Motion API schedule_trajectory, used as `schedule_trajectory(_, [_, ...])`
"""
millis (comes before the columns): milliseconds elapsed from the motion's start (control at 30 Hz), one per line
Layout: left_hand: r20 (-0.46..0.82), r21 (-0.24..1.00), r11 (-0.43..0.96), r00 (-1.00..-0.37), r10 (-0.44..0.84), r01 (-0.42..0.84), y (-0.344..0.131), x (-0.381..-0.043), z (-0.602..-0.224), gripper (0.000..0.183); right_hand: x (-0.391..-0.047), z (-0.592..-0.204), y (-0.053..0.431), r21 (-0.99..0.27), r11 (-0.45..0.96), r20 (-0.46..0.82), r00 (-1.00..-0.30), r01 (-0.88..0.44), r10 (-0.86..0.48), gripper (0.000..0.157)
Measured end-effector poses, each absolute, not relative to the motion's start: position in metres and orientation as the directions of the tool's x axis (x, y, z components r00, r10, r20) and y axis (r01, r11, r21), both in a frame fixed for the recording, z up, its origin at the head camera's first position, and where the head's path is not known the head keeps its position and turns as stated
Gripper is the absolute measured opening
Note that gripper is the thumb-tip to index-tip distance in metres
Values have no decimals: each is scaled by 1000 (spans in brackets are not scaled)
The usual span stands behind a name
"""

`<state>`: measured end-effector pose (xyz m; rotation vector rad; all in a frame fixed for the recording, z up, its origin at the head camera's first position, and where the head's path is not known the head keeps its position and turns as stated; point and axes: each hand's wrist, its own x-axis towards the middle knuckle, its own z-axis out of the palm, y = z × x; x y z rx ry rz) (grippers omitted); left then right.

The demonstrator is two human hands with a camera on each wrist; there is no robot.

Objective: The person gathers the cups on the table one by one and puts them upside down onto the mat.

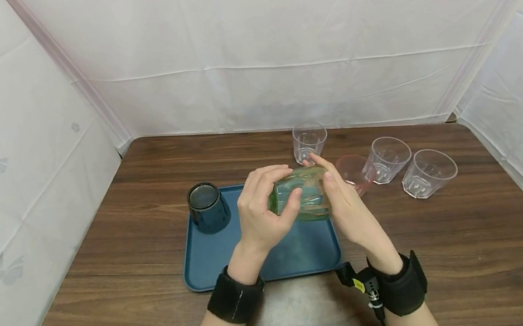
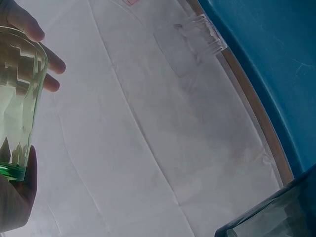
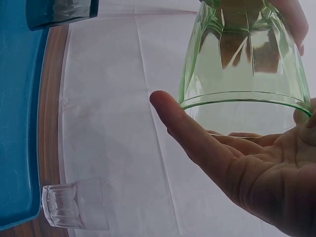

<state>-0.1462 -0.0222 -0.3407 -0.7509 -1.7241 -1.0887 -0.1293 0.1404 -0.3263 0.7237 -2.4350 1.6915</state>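
Observation:
A clear green drinking glass [image 1: 302,195] lies sideways between both hands above the blue tray [image 1: 300,253]. My left hand [image 1: 264,205] grips its base end, thumb on the near side. At the rim end my right hand [image 1: 348,200] holds the glass, with the rim between its thumb and fingers. The right wrist view shows the glass's mouth [image 3: 242,98] facing the right palm [image 3: 266,177]. In the left wrist view, the darker green base [image 2: 11,171] sits by the left hand. A dark blue cup [image 1: 210,210] stands on the tray's left.
A clear glass [image 1: 310,141] stands behind the tray. Toward the right are a pinkish glass [image 1: 355,172], partly hidden by the right hand, and two more clear glasses, one [image 1: 389,158] left of the other [image 1: 427,173]. White sheeting [image 1: 277,65] walls the wooden table [image 1: 456,246].

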Motion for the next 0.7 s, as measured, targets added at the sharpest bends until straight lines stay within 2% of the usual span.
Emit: schedule_trajectory(700, [927,335,427,-376,12,840,-23,-147,-340,28,-127,-326,140,-867,349,252,-918,-355,-305,51])
